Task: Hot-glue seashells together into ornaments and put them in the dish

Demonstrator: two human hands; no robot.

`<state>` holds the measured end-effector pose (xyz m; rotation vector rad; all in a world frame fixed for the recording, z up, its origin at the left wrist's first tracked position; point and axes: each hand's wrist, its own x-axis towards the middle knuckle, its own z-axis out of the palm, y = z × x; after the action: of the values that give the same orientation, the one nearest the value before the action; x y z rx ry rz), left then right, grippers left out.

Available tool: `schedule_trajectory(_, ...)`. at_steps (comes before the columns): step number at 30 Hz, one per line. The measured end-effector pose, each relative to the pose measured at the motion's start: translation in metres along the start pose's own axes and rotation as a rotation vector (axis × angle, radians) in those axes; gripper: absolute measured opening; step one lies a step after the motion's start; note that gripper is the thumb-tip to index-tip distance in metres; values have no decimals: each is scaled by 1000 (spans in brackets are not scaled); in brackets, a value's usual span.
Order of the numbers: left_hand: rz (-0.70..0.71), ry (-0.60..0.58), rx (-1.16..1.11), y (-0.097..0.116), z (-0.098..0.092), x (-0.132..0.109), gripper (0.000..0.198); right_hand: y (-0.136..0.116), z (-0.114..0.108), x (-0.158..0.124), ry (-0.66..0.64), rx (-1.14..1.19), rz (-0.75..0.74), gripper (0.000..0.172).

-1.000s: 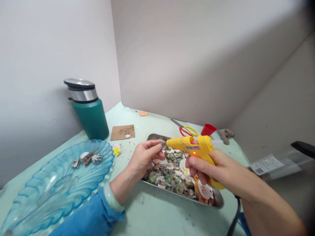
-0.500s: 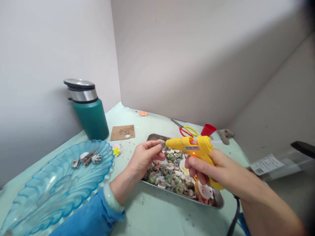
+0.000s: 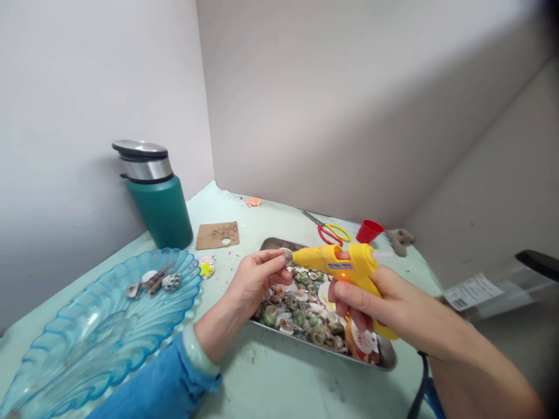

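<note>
Below, metal tray (image 3: 390, 358): filled with mixed shells (image 3: 299, 317), green, white and brown, on a pale green tabletop (image 3: 262, 384).
Blue scalloped dish (image 3: 100, 361): at left, carries a speckled shell (image 3: 171, 281), other small shells and brown twig-like pieces (image 3: 154, 284) toward its far end.
Red cup (image 3: 369, 231): stands near the far right of the table, its contents out of sight.
Left hand (image 3: 255, 285): thumb and forefinger pinch together on a small grey piece (image 3: 288, 255) above the tray's far side, the other fingers curled.
Right hand (image 3: 371, 297): wraps around the handle of a yellow glue gun (image 3: 323, 258), its light glowing orange, its nozzle directed at the piece.
Nozzle tip: meets or nearly meets the piece; which, cannot be told.
Grey piece: mostly covered by fingertips, shape unclear.
Right forearm: cut off at the lower right.
</note>
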<state>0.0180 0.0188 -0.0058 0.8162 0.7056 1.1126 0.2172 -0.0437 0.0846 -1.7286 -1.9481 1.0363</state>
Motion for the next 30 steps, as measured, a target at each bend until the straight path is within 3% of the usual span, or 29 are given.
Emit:
schedule_trajectory(10, -13, -1, 18, 2, 3, -2, 38, 2, -1, 4, -51, 31, 25, 55)
schedule_trajectory(30, -10, 6, 25, 3, 1, -1, 36, -1, -1, 1, -30, 18, 44, 53)
